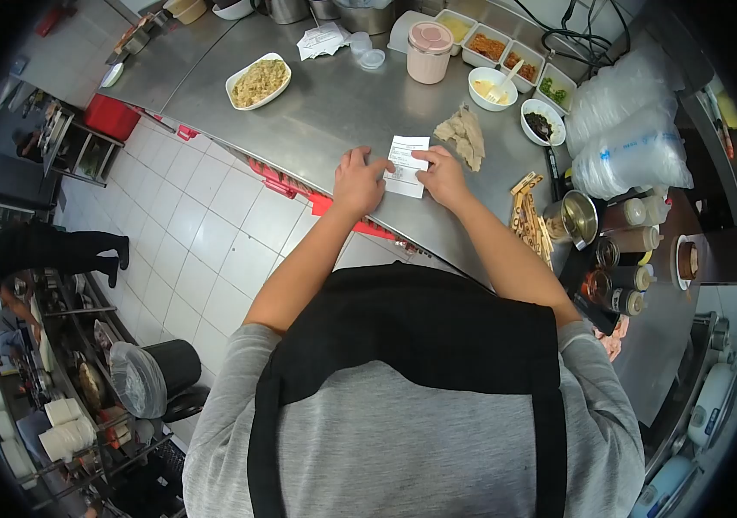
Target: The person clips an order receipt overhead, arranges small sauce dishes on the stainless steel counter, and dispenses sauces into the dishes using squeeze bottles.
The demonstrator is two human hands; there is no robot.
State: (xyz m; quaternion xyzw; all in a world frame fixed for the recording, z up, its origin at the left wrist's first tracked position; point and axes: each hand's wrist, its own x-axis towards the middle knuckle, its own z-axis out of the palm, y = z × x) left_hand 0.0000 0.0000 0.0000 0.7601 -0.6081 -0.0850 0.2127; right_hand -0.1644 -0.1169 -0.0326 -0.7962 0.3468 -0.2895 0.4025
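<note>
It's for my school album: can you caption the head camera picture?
Both hands touch a printed paper slip at a metal counter, with a pink lidded cup beyond.

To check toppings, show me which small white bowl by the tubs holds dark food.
The bowl nearest the plastic bags; the other bowl holds yellowish food and a utensil.

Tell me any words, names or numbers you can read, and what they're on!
I can't read any for sure.
Printed paper slip at the left hand and right hand: too small.
Clear plastic packaging: blue marks, too blurred.
White papers at the back: too small.
</note>
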